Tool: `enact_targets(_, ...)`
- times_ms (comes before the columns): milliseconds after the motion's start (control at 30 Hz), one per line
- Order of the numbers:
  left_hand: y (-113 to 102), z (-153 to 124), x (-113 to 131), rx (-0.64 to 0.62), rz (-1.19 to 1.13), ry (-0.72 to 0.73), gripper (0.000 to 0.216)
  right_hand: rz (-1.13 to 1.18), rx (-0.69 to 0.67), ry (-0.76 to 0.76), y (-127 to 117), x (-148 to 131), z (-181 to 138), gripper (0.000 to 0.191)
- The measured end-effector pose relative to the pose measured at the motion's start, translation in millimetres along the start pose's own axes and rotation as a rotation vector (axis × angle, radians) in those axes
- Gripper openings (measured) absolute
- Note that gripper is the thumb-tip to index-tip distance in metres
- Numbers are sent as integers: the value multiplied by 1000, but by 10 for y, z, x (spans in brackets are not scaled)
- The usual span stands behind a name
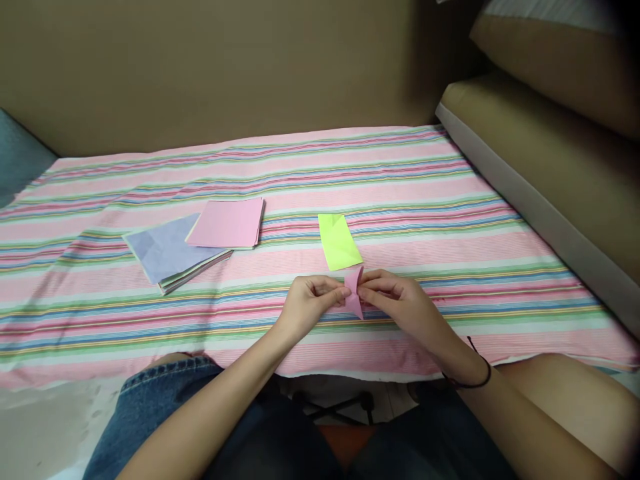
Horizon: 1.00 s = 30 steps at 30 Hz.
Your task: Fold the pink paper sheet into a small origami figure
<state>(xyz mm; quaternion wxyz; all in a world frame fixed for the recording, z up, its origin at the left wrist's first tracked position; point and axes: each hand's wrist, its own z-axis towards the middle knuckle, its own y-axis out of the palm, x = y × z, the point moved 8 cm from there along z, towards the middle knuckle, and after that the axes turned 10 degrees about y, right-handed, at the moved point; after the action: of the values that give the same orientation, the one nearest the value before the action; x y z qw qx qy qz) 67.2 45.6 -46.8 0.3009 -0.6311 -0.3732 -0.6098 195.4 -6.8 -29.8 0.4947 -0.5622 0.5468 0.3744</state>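
A small pink paper (354, 283), bent and pinched at its middle, is held between my two hands above the striped cloth. My left hand (316, 297) grips its left side with the thumb in front. From the right, my right hand (393, 293) pinches the same paper between thumb and fingers. Just beyond the hands lies a yellow-green sheet (340, 241) with visible crease lines. The fingertips hide part of the pink paper, so its full folded shape does not show.
A stack of pink square papers (227, 223) partly overlaps a stack topped with lavender paper (173, 248) on the left. The striped cloth (425, 247) covers the surface. Brown cushions (540, 133) border the right side, and a brown panel (225, 73) stands at the back.
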Motion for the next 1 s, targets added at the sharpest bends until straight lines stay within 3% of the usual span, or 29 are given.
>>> enact_targets(433, 19, 27, -27, -8, -79, -9, 20, -147, 186, -141, -108, -166, -88, 9)
enact_targets(1000, 39, 0, 43, -3, 98, 32, 19, -190, 137, -160, -42, -217, -111, 14)
